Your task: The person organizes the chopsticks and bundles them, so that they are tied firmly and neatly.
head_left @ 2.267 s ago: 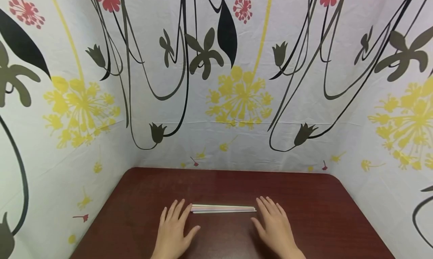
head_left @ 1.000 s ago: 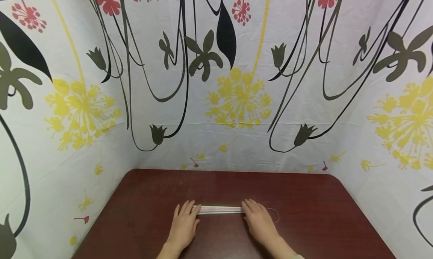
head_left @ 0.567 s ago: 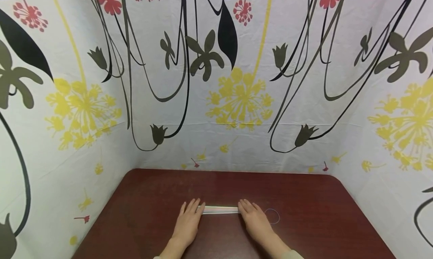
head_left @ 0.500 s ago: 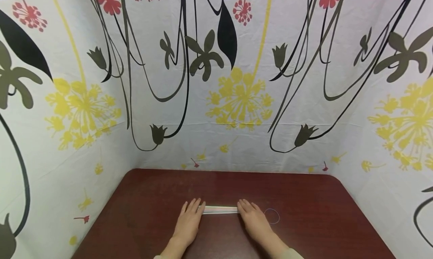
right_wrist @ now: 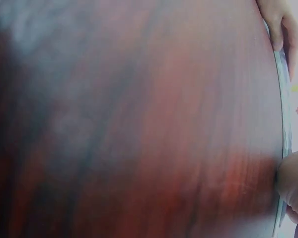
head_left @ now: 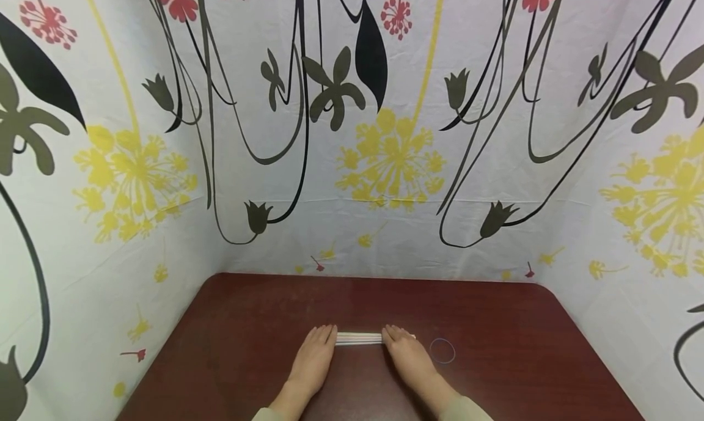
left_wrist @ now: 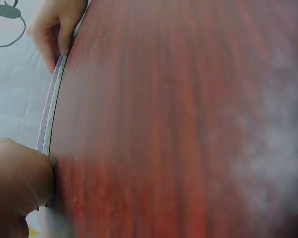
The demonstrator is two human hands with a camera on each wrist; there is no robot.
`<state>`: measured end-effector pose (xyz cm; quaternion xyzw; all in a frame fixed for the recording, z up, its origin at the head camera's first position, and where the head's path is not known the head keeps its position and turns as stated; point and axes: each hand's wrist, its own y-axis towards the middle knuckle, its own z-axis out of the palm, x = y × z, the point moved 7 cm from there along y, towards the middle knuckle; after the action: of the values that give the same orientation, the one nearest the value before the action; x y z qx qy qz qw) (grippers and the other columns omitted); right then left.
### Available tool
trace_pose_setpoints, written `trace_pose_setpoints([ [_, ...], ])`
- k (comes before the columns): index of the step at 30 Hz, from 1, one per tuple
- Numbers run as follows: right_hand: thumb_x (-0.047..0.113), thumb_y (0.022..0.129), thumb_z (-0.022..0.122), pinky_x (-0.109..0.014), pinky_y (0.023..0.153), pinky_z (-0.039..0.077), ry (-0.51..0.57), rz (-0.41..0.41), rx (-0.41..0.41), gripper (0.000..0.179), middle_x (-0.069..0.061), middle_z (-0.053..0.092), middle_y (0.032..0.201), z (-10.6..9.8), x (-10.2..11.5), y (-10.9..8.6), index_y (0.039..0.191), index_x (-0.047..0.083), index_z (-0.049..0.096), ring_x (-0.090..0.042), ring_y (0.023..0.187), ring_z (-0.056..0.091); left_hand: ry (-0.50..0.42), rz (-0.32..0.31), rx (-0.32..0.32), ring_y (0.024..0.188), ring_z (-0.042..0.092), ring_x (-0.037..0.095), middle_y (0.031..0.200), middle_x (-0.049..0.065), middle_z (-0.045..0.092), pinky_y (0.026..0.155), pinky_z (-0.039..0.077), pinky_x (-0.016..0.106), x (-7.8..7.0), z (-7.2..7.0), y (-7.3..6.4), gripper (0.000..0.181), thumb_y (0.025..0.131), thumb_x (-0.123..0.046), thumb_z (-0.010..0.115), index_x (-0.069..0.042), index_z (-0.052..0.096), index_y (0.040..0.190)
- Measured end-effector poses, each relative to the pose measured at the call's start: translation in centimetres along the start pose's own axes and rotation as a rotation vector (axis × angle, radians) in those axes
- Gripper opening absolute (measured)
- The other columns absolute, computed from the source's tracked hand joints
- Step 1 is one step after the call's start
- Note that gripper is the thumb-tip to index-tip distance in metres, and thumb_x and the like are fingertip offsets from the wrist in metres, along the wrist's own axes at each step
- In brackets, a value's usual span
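Note:
A bundle of thin pale sticks (head_left: 359, 339) lies crosswise on the table in the head view, its middle showing between the two hands. My left hand (head_left: 313, 357) grips its left part, and my right hand (head_left: 409, 354) grips the right part. In the left wrist view, lilac and pale green sticks (left_wrist: 50, 104) run from one hand to the other, with the right thumb and fingers pinching them at the top. The right wrist view shows the sticks (right_wrist: 284, 99) at its right edge, passing under the curled right hand (right_wrist: 295, 181). Both ends are mostly hidden by the hands.
A thin, pale bluish loop (head_left: 442, 351) lies flat on the dark red-brown table (head_left: 247, 311), just right of my right hand. White cloth (head_left: 363, 237) printed with flowers hangs behind the table and at both sides.
Both hands, earlier spread beside the stick ends, have moved inward and now grip the bundle. Less of it shows between them. The loop came into view as the right hand moved left.

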<state>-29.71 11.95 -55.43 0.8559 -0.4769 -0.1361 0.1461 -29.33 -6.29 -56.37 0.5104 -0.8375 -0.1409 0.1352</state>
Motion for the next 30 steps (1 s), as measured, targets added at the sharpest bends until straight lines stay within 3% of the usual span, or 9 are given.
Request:
trace_pose_setpoints([
  [6,-0.012,0.070,0.079,-0.033,0.077,0.058,-0.021,-0.044,-0.116,0.045,-0.015,0.070,0.108,-0.39,0.36,0.13,0.114,-0.001,0.072,-0.026,0.097,0.069,0.045,0.010,-0.044,0.115,0.060,0.026,0.120,0.012,0.062,0.108,0.042,0.042,-0.16,0.64,0.24,0.054,0.078,0.003,0.077,-0.001,0.062,0.130],
  [11,-0.010,0.066,0.083,-0.033,0.070,0.058,-0.053,-0.050,-0.154,0.047,-0.013,0.066,0.100,-0.36,0.60,0.09,0.111,0.001,0.072,-0.025,0.087,0.065,0.085,0.016,-0.088,0.107,0.060,0.027,0.113,0.012,0.060,0.104,0.045,0.041,-0.28,0.69,0.25,0.046,0.077,0.000,0.076,-0.002,0.065,0.122],
  [17,-0.010,0.067,0.082,-0.037,0.069,0.055,-0.067,-0.032,-0.139,0.044,-0.013,0.062,0.097,0.00,0.50,0.09,0.107,0.002,0.069,-0.026,0.084,0.059,0.113,0.007,-0.098,0.099,0.058,0.024,0.106,0.009,0.056,0.093,0.049,0.037,-0.46,0.29,0.46,0.036,0.079,-0.003,0.074,-0.005,0.064,0.113],
  [24,-0.005,0.069,0.079,-0.039,0.068,0.050,-0.034,-0.017,-0.126,0.038,-0.008,0.055,0.093,0.18,0.36,0.03,0.100,0.007,0.061,-0.024,0.083,0.054,0.142,-0.020,-0.079,0.097,0.057,0.025,0.101,0.009,0.054,0.093,0.048,0.039,-0.64,0.07,0.53,0.027,0.083,-0.007,0.070,-0.007,0.060,0.108],
  [30,-0.003,0.073,0.077,-0.041,0.070,0.050,-0.053,-0.018,-0.106,0.038,-0.010,0.058,0.096,0.18,0.39,-0.04,0.106,0.006,0.061,-0.025,0.086,0.056,0.130,-0.025,-0.118,0.086,0.050,0.024,0.093,0.007,0.050,0.077,0.043,0.038,-0.64,0.02,0.53,0.022,0.080,-0.008,0.071,-0.010,0.057,0.097],
])
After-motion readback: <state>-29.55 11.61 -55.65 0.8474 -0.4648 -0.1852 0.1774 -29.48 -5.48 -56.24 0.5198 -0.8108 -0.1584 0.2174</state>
